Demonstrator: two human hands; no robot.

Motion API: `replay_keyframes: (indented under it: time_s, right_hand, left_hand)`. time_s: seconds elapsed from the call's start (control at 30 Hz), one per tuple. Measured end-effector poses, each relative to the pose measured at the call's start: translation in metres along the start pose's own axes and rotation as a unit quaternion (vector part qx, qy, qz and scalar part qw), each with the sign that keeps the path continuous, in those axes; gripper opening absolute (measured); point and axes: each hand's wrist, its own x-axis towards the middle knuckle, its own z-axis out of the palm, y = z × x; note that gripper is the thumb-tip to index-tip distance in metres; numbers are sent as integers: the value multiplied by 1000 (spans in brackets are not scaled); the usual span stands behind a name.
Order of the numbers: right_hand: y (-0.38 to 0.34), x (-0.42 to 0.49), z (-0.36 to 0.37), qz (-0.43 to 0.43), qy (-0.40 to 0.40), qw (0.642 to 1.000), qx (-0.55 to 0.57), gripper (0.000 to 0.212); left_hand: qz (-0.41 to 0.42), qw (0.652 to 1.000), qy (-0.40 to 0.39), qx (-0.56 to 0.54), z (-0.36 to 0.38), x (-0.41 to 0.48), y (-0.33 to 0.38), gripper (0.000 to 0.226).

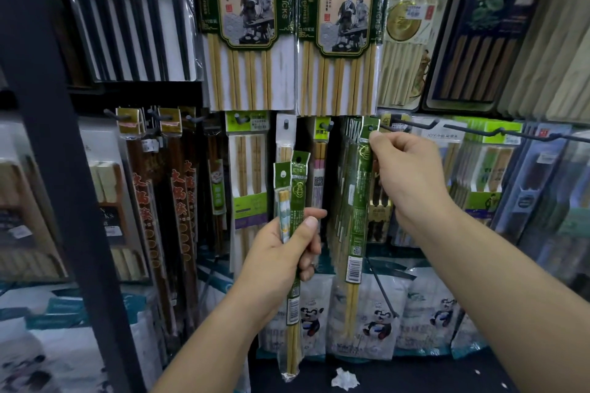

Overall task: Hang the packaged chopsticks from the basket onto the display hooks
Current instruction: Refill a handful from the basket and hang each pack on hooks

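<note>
My right hand [408, 175] pinches the top of a long green chopstick pack [359, 201] at its hang hole, right at the tip of a black display hook [402, 125]. Behind it several like green packs hang on the same hook. My left hand [284, 252] grips two packs upright in front of the display: a green one [297, 233] and a shorter one with a white and yellow pattern [282, 201]. The basket is out of view.
Hanging chopstick packs fill the wall: big bamboo sets [245, 25] above, dark red-lettered packs [178, 201] at left. A bare black hook [517, 134] juts out at right. A dark shelf post [64, 169] stands at left. Panda-printed bags [376, 319] lie below.
</note>
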Motion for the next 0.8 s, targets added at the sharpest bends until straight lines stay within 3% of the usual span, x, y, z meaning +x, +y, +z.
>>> replay_keyframes:
  time_s: [0.23,0.37,0.47,0.6,0.67,0.8]
  right_hand:
    - [3,3,-1,-5,8,1000,-10,43]
    - [9,5,1,-2,19,1000,-12,32]
    - [14,3,0,-1,22,1000,-12,27]
    - [18,-9,-1,-24,39,999,-22,25]
    - [17,-20,1,-48,19,998,-28,25]
    - [13,-39,8,-70,-97,993,-25,26]
  left_hand:
    - [-8,1000,-3,-3,0,0,2,29]
    - [-25,999,25,-21,2,0,6,46]
    - [-35,997,36,-53,3,-1,9,18]
    - [-24,998,49,-42,5,-1,11,10]
    - [-13,998,45,-32,9,-2,12,11]
    - [0,999,25,-23,14,-4,14,11]
